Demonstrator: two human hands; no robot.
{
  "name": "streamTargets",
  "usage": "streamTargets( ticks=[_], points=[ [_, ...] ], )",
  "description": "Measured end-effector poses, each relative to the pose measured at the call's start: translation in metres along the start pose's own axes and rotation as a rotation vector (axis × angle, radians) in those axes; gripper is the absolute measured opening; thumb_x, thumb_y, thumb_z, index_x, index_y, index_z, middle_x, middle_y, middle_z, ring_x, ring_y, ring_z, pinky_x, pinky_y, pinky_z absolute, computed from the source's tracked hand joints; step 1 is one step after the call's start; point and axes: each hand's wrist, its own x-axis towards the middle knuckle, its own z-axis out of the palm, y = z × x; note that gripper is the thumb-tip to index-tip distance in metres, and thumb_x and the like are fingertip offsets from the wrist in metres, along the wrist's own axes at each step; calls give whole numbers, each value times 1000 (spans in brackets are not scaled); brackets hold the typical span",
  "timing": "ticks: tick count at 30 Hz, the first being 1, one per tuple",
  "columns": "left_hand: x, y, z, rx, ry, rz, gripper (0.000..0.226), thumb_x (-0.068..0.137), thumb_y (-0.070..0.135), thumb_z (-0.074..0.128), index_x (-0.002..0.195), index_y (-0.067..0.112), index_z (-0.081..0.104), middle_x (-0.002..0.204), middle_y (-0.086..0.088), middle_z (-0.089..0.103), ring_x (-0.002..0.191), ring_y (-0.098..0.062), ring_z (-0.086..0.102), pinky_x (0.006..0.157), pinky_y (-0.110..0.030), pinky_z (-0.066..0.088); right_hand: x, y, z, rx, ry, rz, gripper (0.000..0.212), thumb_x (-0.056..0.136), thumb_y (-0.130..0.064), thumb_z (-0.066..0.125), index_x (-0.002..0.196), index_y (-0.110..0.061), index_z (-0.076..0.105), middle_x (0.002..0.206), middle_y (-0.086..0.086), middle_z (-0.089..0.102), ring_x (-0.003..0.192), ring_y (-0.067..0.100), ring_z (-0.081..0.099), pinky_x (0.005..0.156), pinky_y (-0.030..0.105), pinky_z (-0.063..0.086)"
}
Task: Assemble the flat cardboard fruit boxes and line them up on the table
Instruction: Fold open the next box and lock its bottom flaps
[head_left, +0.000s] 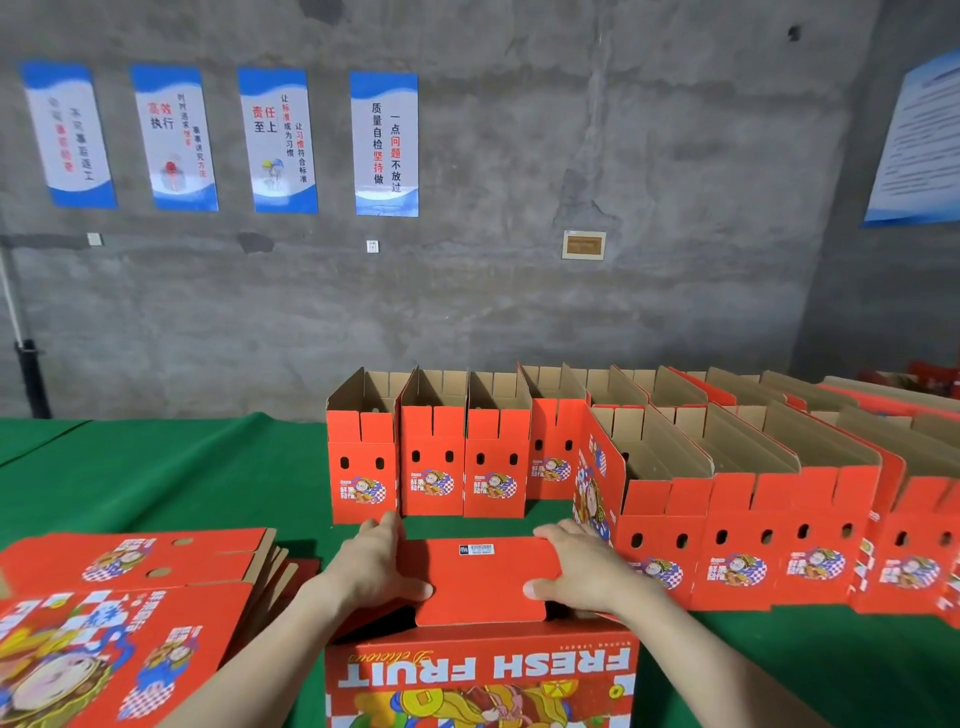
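**A:** Where do we have the red printed cardboard box (478, 675)?

**B:** It stands at the near edge of the green cloth-covered table (156, 467), about the middle. Its "FRESH FRUIT" side faces us upside down.

**A:** And our hands?

**B:** We press both on its red top flap (480, 582). Our left hand (382, 566) lies over the flap's left end and our right hand (582, 571) over its right end. Our fingers are fairly straight and point away from us, with the thumbs flat on the flap. Neither hand closes round anything.

**A:** The small white barcode label (476, 549)?

**B:** It sits by the flap's far edge, between our hands.

**A:** The flat ones?

**B:** We see the stack of flat red cardboard blanks (130, 597) at the near left corner, just beside the box.

**A:** The assembled ones?

**B:** The open-topped red boxes (431, 467) stand upright, side by side, from the table's middle towards its far right. A nearer row of the same boxes (737, 545) stands on the right. Behind them is the grey concrete wall (519, 312) with blue and white posters (384, 143).
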Motion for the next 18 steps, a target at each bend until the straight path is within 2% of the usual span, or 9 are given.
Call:
streamTargets(
  ticks=[3,9,11,13,14,15,16,18],
  points=[
    [1,0,1,59,-9,-2,86,64,46,83,135,26,38,122,-7,44,112,-28,53,100,-39,44,-1,-4,1,-85,21,0,80,80,-56,65,145,-27,28,141,-3,36,135,18,29,107,39,35],
    [1,-2,-3,81,-22,22,72,67,44,80,131,25,50,115,-4,44,105,-23,55,97,-30,45,0,-6,4,-144,48,-4,79,81,-57,63,144,-25,29,139,-1,39,132,19,33,102,38,38],
    [0,-8,-8,-122,-6,6,74,70,35,82,134,21,48,116,-4,51,100,-18,59,87,-22,47,0,-4,5,-141,63,2,76,82,-58,62,143,-26,29,138,-2,39,131,19,34,101,37,40],
    [-1,-19,-13,-533,-37,-96,72,74,23,82,135,13,46,110,-5,62,92,-17,65,75,-20,51,-1,-3,5,-137,78,7,76,82,-58,61,143,-27,29,139,-2,39,131,18,34,101,37,41],
    [-4,-26,-13,-685,-49,-155,67,76,22,79,133,10,47,106,-6,64,90,-19,67,74,-24,53,-1,-2,6,-131,79,6,76,82,-59,61,143,-27,29,139,-2,39,131,18,35,101,37,41],
    [-6,-33,-14,-707,-51,-213,57,78,28,77,125,8,51,101,-6,67,87,-20,67,73,-28,53,-1,-2,7,-112,72,0,77,82,-59,62,144,-28,29,139,-2,39,131,18,35,102,37,40],
    [-9,-40,-12,-631,-65,-262,49,80,40,73,112,7,55,95,-4,69,83,-20,67,69,-29,53,-2,-2,7,-57,56,-15,77,81,-58,63,144,-28,30,140,-2,38,131,18,36,103,37,39],
    [-12,-52,-4,-516,-68,-352,53,80,59,64,97,8,63,85,-6,71,73,-24,68,60,-30,54,-1,-1,7,194,29,-40,74,82,-51,67,144,-27,35,144,-3,37,133,17,36,107,36,34]
  ],
)
